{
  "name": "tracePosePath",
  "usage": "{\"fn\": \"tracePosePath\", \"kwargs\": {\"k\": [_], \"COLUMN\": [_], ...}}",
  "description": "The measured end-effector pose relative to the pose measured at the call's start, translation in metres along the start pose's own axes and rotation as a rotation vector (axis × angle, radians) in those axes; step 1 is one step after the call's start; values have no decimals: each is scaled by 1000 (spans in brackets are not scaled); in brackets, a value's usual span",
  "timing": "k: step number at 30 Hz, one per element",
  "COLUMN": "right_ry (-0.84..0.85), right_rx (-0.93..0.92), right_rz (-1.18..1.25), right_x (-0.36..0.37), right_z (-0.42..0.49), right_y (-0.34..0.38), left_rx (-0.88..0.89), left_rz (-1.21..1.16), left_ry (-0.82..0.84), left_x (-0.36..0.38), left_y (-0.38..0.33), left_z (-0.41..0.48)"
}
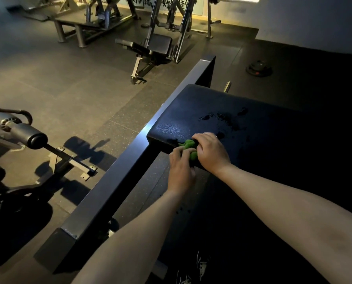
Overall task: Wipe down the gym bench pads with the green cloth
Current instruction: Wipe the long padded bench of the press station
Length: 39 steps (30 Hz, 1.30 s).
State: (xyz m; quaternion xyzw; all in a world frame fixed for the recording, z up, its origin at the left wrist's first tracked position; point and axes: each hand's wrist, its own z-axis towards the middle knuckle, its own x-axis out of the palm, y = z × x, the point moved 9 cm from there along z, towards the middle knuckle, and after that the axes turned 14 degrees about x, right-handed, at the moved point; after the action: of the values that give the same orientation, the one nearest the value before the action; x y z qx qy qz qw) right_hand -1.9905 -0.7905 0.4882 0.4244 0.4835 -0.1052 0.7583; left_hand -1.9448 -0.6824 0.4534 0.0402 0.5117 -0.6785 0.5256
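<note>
Head view looks down on the black bench pad point(191, 111), wet patches point(222, 117) shining farther along. My right hand point(211, 152) and left hand point(180, 171) both curl around the bunched green cloth point(189, 145) at its near edge, probably gathering it to wipe.

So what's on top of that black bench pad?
Wet splashes on the bench pad, and a bunched green cloth at its near corner, gripped by the left hand and right hand. The hands hide much of it.
</note>
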Motion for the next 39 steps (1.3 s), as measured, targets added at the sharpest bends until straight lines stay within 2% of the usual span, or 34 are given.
{"fn": "tracePosePath", "kwargs": {"k": [2,4,6,11,18,22,25,26,28,31,33,36,39], "right_ry": [-60,-100,-113,-165,-155,-53,34,16,-63,-91,-109,-143,-156], "right_rx": [-45,-66,-49,-44,-27,-22,-25,-36,-51,9,44,50,52], "right_rz": [-64,-122,-157,-198,-214,-164,-142,-166,-244,-254,-226,-195,-165], "right_x": [-4,-2,4,9,11,7,-1,-4,-13,-16,-17,-19,-17], "right_z": [-9,-14,-10,-3,-4,-5,-14,-19,-30,-32,-31,-29,-30], "right_y": [-3,-3,-2,-1,-2,-1,-12,-19,-29,-29,-27,-30,-32], "left_rx": [-59,-228,-361,-506,-413,-251,-112,-60,-39,-226,-266,-220,-81], "left_rz": [32,36,3,-24,20,-52,-51,-22,40,58,41,39,63], "left_ry": [-113,-265,-281,-367,-272,-90,48,84,49,-127,-128,-79,-41], "left_x": [-26,-53,-56,-42,-11,18,21,18,3,-30,-31,-13,1], "left_y": [21,56,80,81,46,-4,-18,-16,-2,32,42,32,12], "left_z": [5,11,18,25,10,-4,-9,-7,-4,6,21,34,23]}}
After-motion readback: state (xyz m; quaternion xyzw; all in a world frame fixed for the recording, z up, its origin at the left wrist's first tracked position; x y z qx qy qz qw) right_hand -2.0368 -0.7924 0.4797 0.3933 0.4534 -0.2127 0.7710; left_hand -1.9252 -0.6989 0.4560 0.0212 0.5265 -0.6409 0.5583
